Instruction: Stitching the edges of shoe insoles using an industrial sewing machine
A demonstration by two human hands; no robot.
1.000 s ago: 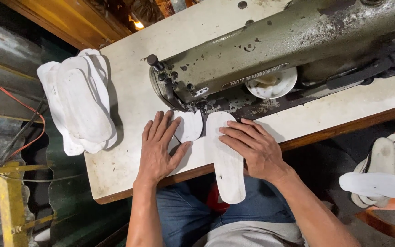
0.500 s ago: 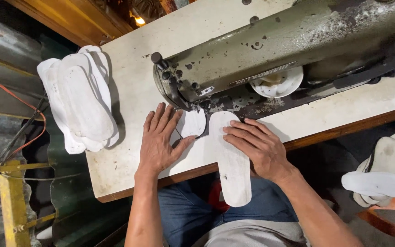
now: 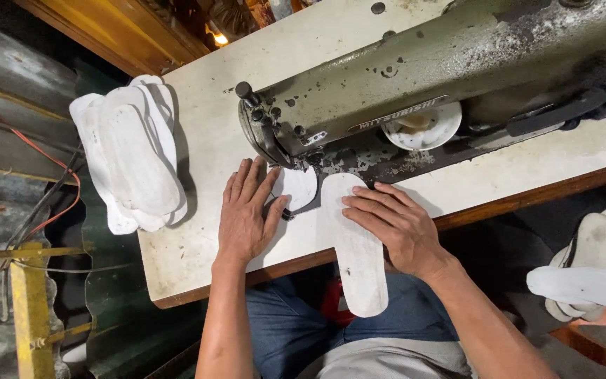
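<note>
Insole [image 3: 358, 261] | both hands flat, open, pressing it at machine [image 3: 415, 77] | step: stitching; next needs steady feed

Two hands, the left hand [image 3: 247, 214] and right hand [image 3: 394, 224], are pressing two white insole pieces [image 3: 355, 245] at one sewing machine [image 3: 443, 77]. Two insole stacks [image 3: 135, 151] are lying nearby.

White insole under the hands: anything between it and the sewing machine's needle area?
Nothing visible does. The white insole lies flat on the table, its front end already at the machine head. The right hand presses on it; the left hand rests flat beside it on a smaller white piece.
</note>
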